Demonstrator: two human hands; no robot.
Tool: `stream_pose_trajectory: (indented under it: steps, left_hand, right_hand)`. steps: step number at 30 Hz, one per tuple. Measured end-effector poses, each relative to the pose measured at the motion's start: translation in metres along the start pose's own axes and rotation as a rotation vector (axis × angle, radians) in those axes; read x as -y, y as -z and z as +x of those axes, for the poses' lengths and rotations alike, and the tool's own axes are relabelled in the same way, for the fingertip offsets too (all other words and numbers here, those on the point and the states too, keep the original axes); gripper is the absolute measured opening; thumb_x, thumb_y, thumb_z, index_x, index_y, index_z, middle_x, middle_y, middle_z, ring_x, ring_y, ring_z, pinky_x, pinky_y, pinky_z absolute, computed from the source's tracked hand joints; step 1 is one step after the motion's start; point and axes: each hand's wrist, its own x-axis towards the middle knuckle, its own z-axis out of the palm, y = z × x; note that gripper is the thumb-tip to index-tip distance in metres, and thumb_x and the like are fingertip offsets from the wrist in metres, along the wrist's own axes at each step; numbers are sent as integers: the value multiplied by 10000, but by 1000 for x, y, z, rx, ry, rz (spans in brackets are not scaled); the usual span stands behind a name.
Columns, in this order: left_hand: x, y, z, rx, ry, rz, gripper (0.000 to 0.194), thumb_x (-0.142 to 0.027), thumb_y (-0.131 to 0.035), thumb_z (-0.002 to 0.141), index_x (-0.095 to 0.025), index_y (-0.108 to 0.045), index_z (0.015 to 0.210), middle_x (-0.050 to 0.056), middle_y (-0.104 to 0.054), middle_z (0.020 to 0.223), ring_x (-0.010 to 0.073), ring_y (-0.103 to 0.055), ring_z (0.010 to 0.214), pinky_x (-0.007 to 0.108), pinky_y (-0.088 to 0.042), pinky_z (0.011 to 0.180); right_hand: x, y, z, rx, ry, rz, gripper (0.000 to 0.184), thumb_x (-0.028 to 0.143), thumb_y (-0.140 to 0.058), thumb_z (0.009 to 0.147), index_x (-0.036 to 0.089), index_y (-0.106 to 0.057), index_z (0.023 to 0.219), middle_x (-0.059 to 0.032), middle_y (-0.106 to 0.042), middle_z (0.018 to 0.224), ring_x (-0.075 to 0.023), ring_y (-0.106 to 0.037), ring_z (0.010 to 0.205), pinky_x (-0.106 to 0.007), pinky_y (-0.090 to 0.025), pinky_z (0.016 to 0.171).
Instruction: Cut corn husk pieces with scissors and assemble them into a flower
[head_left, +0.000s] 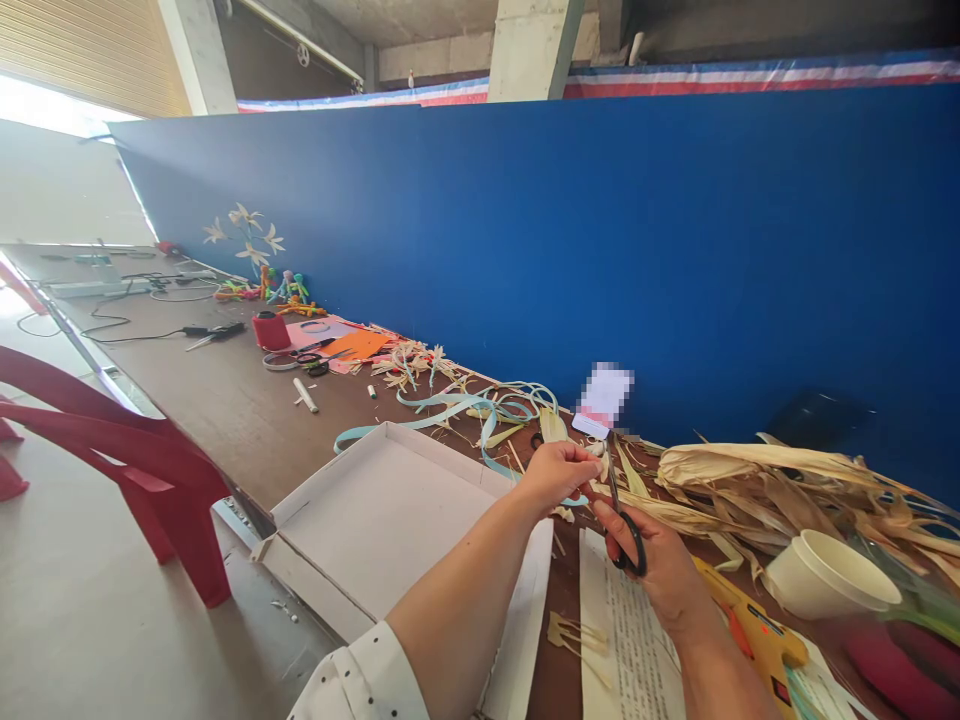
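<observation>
My right hand (649, 555) is closed around the black handles of a pair of scissors (615, 480), whose blades point up and away from me. Just left of the blades, my left hand (559, 472) pinches a small pale piece of corn husk (603, 464), mostly hidden by the fingers. The scissor blades pass close beside this piece; whether they touch it I cannot tell. Dried corn husks (720, 465) lie in a long heap to the right of both hands. Thin cut husk strips (577, 632) rest in front, beside a printed sheet (626, 640).
An open white box (405, 520) lies left of my forearm. Light blue ribbon (450, 405) curls behind it. A yellow glue gun (757, 625) and a cream tub (832, 575) are at right. A phone-like pale card (602, 400) leans against the blue partition (525, 240). A red chair (150, 480) stands left.
</observation>
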Motion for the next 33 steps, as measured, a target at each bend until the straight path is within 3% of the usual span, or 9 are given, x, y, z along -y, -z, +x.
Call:
stream_pose_trajectory:
  steps: [6,11,18,24,27,29,33]
  left_hand:
    - [-1,-1,-1,4,27,-19,76,-201,-619,691,-132,-597,711,-38,-503,500,46,-426,421,171,-350,443]
    - [-1,0,-1,11,23,-28,82,-210,-624,694,-135,-593,704,-37,-505,500,47,-438,431,165,-352,446]
    - [-2,-1,0,11,22,-35,83,-212,-622,693,-133,-596,702,-34,-505,497,50,-447,440,161,-353,440]
    - [-4,-1,-2,15,24,-48,98,-213,-638,680,-128,-594,700,-35,-499,505,47,-453,453,152,-351,442]
    - [-4,-1,-2,10,16,-25,113,-234,-633,689,-129,-598,709,-25,-525,558,42,-459,477,148,-349,446]
    - [-4,0,-3,19,27,37,117,-243,-626,689,-131,-609,719,-12,-557,612,46,-480,509,148,-357,455]
    - [-1,2,-6,195,69,306,89,-208,-603,652,-138,-635,695,1,-589,624,75,-527,550,170,-413,488]
  right_hand:
    - [0,0,0,-13,24,-3,428,532,-581,790,180,-531,553,36,-442,487,-87,-358,478,-251,-243,480]
    - [-1,0,1,-18,29,12,352,518,-589,787,183,-620,682,43,-448,495,-90,-364,481,-247,-247,481]
    - [6,-1,-1,-27,45,-6,381,527,-602,763,178,-620,611,37,-440,489,-92,-373,481,-248,-251,481]
    - [5,-1,-1,-83,5,17,432,535,-631,739,173,-707,962,57,-422,467,-94,-366,466,-236,-249,455]
    - [1,0,1,-194,-25,44,478,552,-645,718,162,-703,987,41,-477,486,-96,-375,455,-231,-259,424]
    - [-1,1,3,-357,-40,109,481,558,-666,691,157,-706,953,26,-511,514,-99,-389,459,-225,-275,406]
    - [1,2,3,-712,42,299,474,537,-702,652,155,-702,933,13,-533,571,-102,-406,478,-212,-308,389]
